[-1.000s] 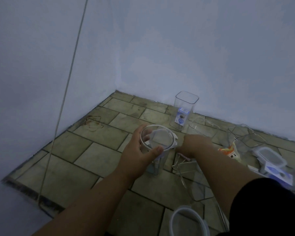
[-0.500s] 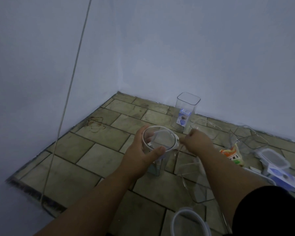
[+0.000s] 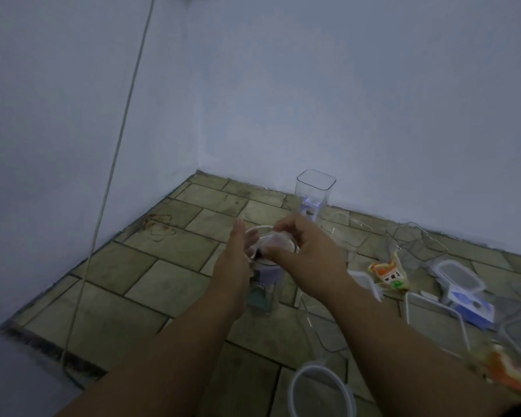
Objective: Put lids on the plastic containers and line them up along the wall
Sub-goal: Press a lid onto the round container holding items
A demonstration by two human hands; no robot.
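- Over the tiled floor (image 3: 175, 296), near the room's corner, a clear round jar (image 3: 262, 293) stands upright. It is well short of the back wall (image 3: 373, 115) and directly in front of the person, so both hands can reach its mouth.
- The left hand (image 3: 235, 263) grips the jar's upper part from the left. Its fingers wrap to the far side and show faintly through the plastic. This grip probably keeps the jar from tipping or turning while the top is worked.
- The right hand (image 3: 304, 254) comes in from the right, knuckles up, with its fingers curled over a lid (image 3: 275, 240) held at the jar's mouth. Blur hides whether the lid sits flat on the rim or is tilted.
- Both forearms stretch forward and meet at the jar, the right crossing slightly above the left.
- Fitting this lid looks like the step in hand, and the jar has yet to go to the wall.
- A tall square container (image 3: 315, 191) stands open against the wall beyond the hands, with no lid on it. It may mark where the row begins.
- Off to the right lie a lidded box (image 3: 457, 273), a snack packet (image 3: 388, 273) and loose clear pieces. A round ring lid (image 3: 319, 389) waits near the bottom edge, within easy reach.
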